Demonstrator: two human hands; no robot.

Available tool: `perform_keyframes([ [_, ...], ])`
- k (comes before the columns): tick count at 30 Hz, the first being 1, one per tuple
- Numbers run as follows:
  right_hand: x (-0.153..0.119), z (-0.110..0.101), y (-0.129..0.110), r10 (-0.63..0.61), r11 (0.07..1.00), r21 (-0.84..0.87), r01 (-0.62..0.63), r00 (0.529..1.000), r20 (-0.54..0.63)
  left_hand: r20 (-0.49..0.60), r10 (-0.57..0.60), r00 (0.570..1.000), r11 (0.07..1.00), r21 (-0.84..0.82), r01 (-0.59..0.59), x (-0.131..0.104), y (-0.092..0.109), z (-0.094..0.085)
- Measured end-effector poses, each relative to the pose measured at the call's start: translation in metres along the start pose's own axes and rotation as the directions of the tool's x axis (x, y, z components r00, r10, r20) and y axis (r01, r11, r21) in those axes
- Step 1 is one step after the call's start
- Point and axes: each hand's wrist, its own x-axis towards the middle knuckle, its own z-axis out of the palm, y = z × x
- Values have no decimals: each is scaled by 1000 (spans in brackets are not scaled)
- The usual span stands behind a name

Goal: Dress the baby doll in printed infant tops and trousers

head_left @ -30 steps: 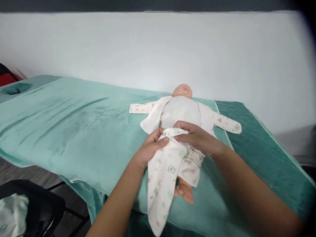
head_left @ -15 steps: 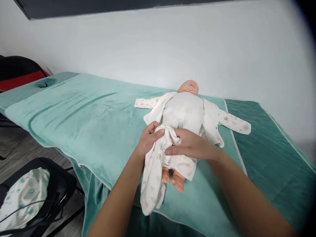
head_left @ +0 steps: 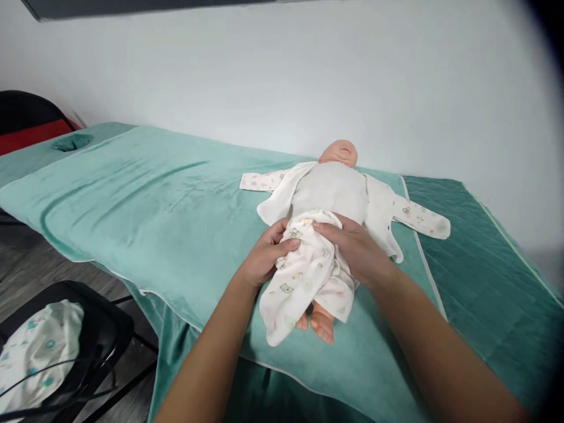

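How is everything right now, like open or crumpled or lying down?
Doll: lying face up
Its feet: bare
White top: open at the front
Printed pants: bunched up
Left hand: gripping the pants
Right hand: gripping the pants
Teal sheet: spread out, wrinkled
Spotted cloth: crumpled on the black chair

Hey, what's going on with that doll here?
A person's left hand and right hand both grip patterned white pants, bunched over the lower body of a baby doll. The doll lies face up on a green cover, its feet showing below the pants. Its white top lies open, sleeves spread to either side.
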Motion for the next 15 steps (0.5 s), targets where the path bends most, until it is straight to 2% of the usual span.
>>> perform_keyframes([
  [3, -2, -2, -6, 17, 970, -242, 27, 984, 177, -61, 56, 997, 991, -115, -62, 4, -4, -4],
  [5, -2, -3, -10, 64, 920, -386, 63, 949, 308, -96, 93, 991, 988, -117, -104, 6, -5, -5],
  [7, -2, -3, -12, 87, 898, -432, 80, 931, 354, -123, 101, 987, 991, -71, -110, 6, -6, -5],
  [9, -2, -2, -10, 62, 927, -371, 54, 954, 293, -147, 84, 986, 996, 0, -85, 5, -6, -5],
  [11, -1, -2, -7, 28, 973, -232, 16, 982, 184, -139, 70, 988, 996, 68, -61, 3, -5, -2],
  [13, 1, -3, -3, 23, 996, -85, -15, 995, 100, -55, 77, 996, 993, 94, -71, 0, -3, 1],
  [15, 3, -5, 0, 32, 999, 23, -33, 997, 66, 62, 70, 996, 994, 81, -75, -1, -1, 3],
])
